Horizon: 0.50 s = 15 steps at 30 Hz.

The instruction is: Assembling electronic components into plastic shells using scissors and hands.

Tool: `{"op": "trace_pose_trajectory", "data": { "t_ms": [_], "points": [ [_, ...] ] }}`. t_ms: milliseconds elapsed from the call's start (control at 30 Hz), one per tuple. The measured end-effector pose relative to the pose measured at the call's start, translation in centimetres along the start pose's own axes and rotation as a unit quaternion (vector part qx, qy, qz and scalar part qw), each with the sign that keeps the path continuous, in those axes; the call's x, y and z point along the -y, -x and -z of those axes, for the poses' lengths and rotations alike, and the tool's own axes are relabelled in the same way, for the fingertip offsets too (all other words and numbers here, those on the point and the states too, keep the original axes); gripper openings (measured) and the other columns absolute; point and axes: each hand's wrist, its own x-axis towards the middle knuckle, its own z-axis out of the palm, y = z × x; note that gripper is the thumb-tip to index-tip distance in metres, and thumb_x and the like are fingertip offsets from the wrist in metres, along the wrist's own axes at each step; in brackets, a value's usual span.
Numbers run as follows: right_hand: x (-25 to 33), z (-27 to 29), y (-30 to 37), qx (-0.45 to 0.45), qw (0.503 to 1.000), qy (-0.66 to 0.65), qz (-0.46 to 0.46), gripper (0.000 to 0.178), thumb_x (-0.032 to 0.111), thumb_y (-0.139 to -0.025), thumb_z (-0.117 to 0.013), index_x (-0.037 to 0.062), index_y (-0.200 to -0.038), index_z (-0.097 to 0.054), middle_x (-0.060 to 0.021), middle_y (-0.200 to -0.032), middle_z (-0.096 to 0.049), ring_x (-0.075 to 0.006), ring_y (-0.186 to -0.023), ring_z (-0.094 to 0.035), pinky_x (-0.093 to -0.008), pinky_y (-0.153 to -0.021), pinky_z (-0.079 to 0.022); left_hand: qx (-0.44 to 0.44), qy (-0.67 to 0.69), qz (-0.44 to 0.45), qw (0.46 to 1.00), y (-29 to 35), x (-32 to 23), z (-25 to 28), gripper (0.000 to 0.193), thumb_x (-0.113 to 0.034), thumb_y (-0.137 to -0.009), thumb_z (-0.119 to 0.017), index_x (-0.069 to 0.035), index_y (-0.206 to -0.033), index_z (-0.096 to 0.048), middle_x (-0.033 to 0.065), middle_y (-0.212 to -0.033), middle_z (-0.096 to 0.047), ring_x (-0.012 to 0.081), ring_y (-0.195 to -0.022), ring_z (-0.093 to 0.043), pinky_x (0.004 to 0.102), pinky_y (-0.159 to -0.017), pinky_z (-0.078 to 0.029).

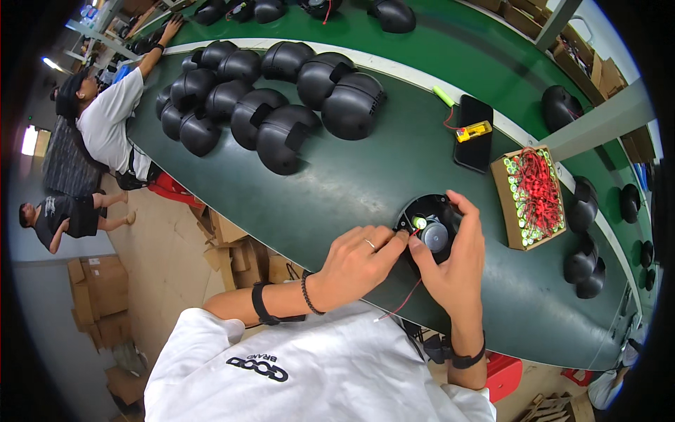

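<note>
A black rounded housing (451, 209) lies on the dark green table in front of me, its hollow side up. Inside it sit a round grey speaker-like disc (435, 238) and a green battery (420, 222) with a pale end. My right hand (455, 257) grips the housing, fingers round its outer side and thumb at the near rim. My left hand (362, 261) is closed in a pinch at the left rim beside the battery; whatever is between its fingertips is hidden. A thin red wire (408, 299) trails down from the housing towards my shirt.
Several black domed housings (281, 137) stand clustered at the far left. On the right are a carton (518, 239) of green batteries with red wires, a black phone (472, 151) and a yellow tool (474, 131). A green conveyor (464, 42) runs behind. A co-worker (112, 112) reaches at the left.
</note>
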Motion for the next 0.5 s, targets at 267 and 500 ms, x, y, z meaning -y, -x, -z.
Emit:
{"op": "trace_pose_trajectory", "data": {
  "t_ms": [267,500],
  "points": [
    [-0.3,-0.7,-0.8,-0.052,0.998,0.039,0.002,0.073,0.027,-0.074,-0.088,0.0050,-0.137,-0.057,-0.0151,-0.119,-0.069,-0.0339,-0.109,-0.066,-0.0447,-0.100,-0.045,-0.005,0.023,-0.028,0.999,-0.4,0.7,0.6,0.037,0.002,-0.076,-0.079,-0.004,-0.112,-0.075,0.0056,-0.092,-0.066,0.0235,-0.077,-0.064,0.0356,-0.066,-0.053],
    [-0.7,-0.8,-0.6,-0.047,0.999,-0.001,-0.007,0.077,0.028,-0.072,-0.090,0.0043,-0.137,-0.057,-0.0138,-0.120,-0.068,-0.0334,-0.109,-0.066,-0.0455,-0.101,-0.044,0.168,0.473,0.148,0.852,-3.6,4.3,0.7,0.071,-0.006,-0.099,-0.071,-0.003,-0.161,-0.036,0.0144,-0.156,-0.043,0.0251,-0.143,-0.048,0.0400,-0.120,-0.039]
  ]
}}
